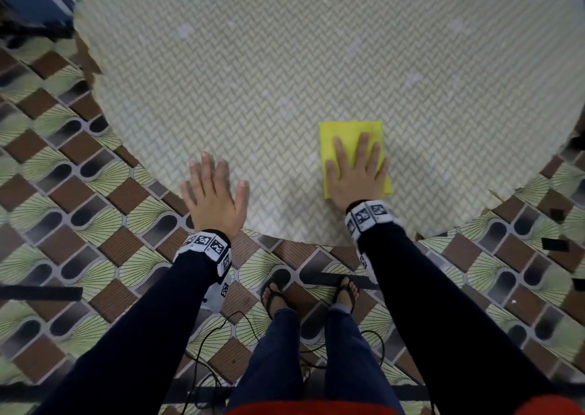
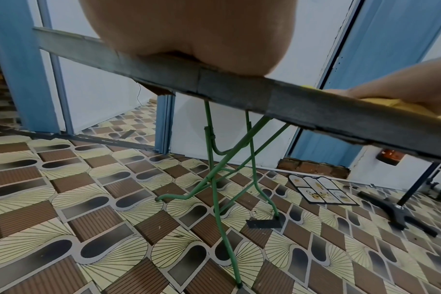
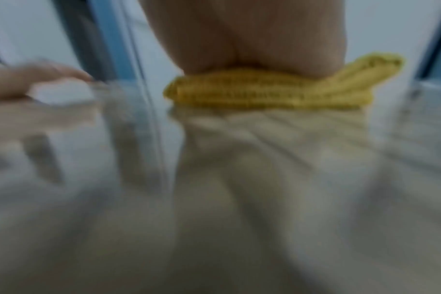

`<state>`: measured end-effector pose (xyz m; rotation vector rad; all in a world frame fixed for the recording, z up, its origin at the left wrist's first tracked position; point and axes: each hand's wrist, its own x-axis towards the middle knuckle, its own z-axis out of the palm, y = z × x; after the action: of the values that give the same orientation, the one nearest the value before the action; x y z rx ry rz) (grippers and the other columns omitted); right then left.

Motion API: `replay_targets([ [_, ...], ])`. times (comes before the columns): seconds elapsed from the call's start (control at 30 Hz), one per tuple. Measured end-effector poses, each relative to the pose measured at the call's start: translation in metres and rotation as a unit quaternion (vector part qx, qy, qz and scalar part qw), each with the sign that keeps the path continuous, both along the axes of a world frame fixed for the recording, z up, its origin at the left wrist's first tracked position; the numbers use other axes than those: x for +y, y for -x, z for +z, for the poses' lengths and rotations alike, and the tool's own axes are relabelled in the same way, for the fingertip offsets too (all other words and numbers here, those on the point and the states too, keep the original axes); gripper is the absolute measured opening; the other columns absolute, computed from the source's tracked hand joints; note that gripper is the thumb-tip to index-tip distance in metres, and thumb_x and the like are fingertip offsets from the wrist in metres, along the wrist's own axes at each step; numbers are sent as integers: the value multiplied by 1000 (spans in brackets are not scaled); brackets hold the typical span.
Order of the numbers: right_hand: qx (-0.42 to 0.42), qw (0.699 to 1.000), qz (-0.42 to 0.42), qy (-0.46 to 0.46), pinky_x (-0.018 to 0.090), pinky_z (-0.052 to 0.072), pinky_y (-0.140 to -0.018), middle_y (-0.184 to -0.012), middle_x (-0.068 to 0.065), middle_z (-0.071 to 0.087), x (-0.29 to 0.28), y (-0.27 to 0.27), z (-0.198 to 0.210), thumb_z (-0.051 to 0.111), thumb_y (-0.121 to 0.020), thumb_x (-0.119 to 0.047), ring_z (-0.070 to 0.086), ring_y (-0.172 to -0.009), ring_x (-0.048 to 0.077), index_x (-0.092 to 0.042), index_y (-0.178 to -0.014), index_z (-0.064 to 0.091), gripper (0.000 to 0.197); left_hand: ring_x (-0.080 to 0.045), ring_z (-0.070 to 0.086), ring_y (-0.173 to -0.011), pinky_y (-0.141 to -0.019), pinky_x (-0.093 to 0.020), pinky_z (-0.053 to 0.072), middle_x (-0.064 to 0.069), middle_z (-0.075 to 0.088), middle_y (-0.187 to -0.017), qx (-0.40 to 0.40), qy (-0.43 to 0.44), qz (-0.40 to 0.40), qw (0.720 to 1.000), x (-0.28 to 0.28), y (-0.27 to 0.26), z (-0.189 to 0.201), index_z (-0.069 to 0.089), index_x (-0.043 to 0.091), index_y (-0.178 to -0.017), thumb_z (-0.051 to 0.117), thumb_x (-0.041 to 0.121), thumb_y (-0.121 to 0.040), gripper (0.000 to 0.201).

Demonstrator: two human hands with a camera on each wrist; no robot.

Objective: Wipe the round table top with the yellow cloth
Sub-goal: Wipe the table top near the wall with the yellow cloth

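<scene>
Woven table top (image 1: 285,66): right hand (image 1: 356,174) flat on yellow cloth (image 1: 351,136); left hand (image 1: 213,196) seemingly flat, empty.

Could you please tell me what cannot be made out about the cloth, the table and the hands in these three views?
- Right wrist view: motion blur smears the table top; no marks show.
- Head view: the right hand covers much of the yellow cloth; the table's far and right edges are cut off.
- Left wrist view: the left hand shows only its palm heel; the table rim hides its fingers.
</scene>
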<state>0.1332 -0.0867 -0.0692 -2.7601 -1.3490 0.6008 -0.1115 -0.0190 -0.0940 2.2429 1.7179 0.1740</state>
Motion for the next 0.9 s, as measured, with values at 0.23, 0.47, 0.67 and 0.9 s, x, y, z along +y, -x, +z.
replay_targets([
  [0.23, 46, 994, 91, 41, 51, -14, -115, -156, 0, -27, -78, 61, 12, 6, -97, -59, -23, -144, 30, -50, -145, -17, 54, -21, -14, -148, -117, -53, -8, -2, -6, -163, 8, 12, 2, 1000, 1, -1, 2, 16, 21, -154, 6, 62, -96, 71],
  [0.47, 67, 990, -91, 87, 54, -15, -114, -156, 5, -28, -67, 39, 24, 14, -94, -66, -22, -143, 35, -45, -149, -8, 63, -21, -17, -148, -117, -52, -10, -1, -8, -163, 13, 22, -2, 1000, 1, 1, 4, 13, 23, -154, 6, 62, -96, 70],
  [0.67, 113, 986, -50, 113, 66, -3, -112, -157, 17, -19, 20, 7, 26, 34, -96, -53, -15, -141, 47, -34, -152, -5, 71, -21, -20, -147, -116, -48, -15, 0, -13, -162, 8, 40, -13, 999, 2, 3, 9, 9, 23, -155, 13, 59, -98, 67],
  [0.9, 2, 999, 39, 14, 58, -9, -114, -160, 6, -17, 27, 30, 3, 13, -96, -62, -14, -145, 37, -48, -149, -3, 57, -24, -3, -149, -118, -47, -5, -6, 5, -163, -20, -1, 2, 1000, 12, 11, 8, 21, 17, -152, 21, 53, -100, 63],
])
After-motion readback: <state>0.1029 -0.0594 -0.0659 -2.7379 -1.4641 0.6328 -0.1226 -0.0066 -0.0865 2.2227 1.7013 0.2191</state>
